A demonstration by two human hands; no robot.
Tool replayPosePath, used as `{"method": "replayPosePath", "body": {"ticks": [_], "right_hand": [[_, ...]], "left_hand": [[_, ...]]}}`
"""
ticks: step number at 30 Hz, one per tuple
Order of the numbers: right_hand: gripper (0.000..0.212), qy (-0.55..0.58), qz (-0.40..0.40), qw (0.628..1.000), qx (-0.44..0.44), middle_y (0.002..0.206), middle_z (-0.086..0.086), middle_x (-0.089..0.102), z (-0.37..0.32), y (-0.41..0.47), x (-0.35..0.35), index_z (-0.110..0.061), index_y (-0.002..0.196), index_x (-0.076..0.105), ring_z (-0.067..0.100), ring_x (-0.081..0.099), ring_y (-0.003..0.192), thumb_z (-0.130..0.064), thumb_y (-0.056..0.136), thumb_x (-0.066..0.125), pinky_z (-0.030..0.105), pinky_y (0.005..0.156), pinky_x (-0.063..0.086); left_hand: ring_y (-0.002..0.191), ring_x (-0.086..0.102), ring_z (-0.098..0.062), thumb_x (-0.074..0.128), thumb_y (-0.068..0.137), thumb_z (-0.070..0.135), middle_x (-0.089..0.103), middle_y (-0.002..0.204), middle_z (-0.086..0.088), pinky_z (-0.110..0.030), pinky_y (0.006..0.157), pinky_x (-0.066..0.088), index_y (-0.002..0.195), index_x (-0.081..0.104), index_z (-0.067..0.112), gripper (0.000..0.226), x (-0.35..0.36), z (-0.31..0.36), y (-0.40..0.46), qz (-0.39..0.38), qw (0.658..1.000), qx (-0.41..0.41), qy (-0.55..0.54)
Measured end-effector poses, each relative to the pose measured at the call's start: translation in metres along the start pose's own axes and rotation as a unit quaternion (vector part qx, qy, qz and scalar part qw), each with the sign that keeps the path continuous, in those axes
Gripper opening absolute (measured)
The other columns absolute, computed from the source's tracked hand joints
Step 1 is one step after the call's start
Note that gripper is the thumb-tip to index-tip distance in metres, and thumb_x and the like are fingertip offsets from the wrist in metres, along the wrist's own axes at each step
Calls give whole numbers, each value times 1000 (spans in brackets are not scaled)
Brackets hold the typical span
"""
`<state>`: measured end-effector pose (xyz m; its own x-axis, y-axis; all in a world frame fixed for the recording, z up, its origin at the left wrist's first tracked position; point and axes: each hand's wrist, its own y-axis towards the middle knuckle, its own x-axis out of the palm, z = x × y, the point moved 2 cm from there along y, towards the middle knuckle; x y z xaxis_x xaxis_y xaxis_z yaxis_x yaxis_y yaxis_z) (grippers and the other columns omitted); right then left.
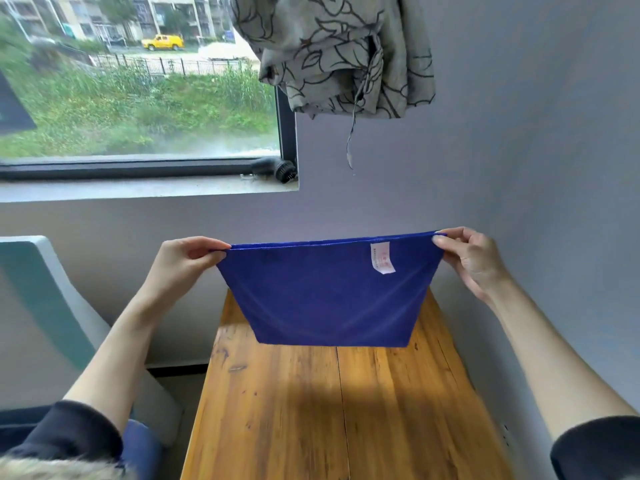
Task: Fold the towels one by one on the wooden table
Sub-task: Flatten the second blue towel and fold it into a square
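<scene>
**Blue towel held stretched above the bench**

The left hand (187,258) and right hand (467,258) each pinched a top corner of a blue towel (329,299), pulling its upper edge taut in the air. The towel looked doubled, with two edges running together along the top, and a white label (382,258) hung near the right corner. Its lower edge hung over the far part of the wooden bench (311,410); contact could not be judged. Behind, a window (138,98) showed grass and a yellow vehicle (162,42), and a patterned curtain (339,53) hung bunched against the grey wall (536,150).
</scene>
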<state>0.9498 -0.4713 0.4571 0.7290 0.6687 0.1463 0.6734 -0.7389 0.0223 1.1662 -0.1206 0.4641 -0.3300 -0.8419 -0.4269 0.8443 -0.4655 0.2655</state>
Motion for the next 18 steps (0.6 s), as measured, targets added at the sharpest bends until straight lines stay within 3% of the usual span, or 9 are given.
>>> {"method": "replayPosePath", "body": {"ticks": [7, 11, 14, 16, 18], "right_hand": [[19, -19, -13, 1000, -13, 62, -4, 66, -16, 6, 2, -10, 77, 59, 8, 62, 64, 7, 85, 58, 16, 65, 54], [24, -35, -51, 998, -11, 85, 5, 64, -14, 10, 3, -11, 99, 61, 13, 62, 78, 7, 85, 58, 16, 70, 55], [28, -149, -86, 985, 4, 94, 10, 64, -7, 13, 5, 0, 113, 61, 15, 61, 83, 6, 86, 57, 18, 75, 53], [19, -264, -116, 957, 10, 95, 12, 66, -3, 11, 6, 1, 104, 65, 16, 61, 81, 3, 87, 57, 18, 71, 54], [11, -358, -133, 924, 12, 95, 14, 67, 5, 9, 5, -4, 95, 66, 19, 62, 84, 0, 88, 58, 24, 72, 54]], "left_hand": [[66, 61, 8, 61, 84, -5, 69, 84, 5, -2, 63, 44, 85, 70, 16, 23, -2, 5, -1, 12, 1000, -15, -8], [75, 63, 1, 58, 85, -6, 69, 90, -3, -2, 66, 45, 98, 69, 15, 27, -2, -2, -2, 12, 999, -30, 12], [87, 63, -17, 57, 84, -8, 66, 98, -8, -17, 80, 48, 105, 70, 8, 30, -2, -10, 2, -17, 992, -40, 118], [89, 62, -21, 55, 82, -9, 66, 96, -8, -27, 83, 46, 99, 73, 11, 31, 2, -17, 1, -73, 974, -50, 207], [88, 62, -18, 53, 82, -8, 68, 93, -4, -26, 79, 44, 92, 74, 13, 31, 9, -26, -3, -109, 961, -68, 243]]}}
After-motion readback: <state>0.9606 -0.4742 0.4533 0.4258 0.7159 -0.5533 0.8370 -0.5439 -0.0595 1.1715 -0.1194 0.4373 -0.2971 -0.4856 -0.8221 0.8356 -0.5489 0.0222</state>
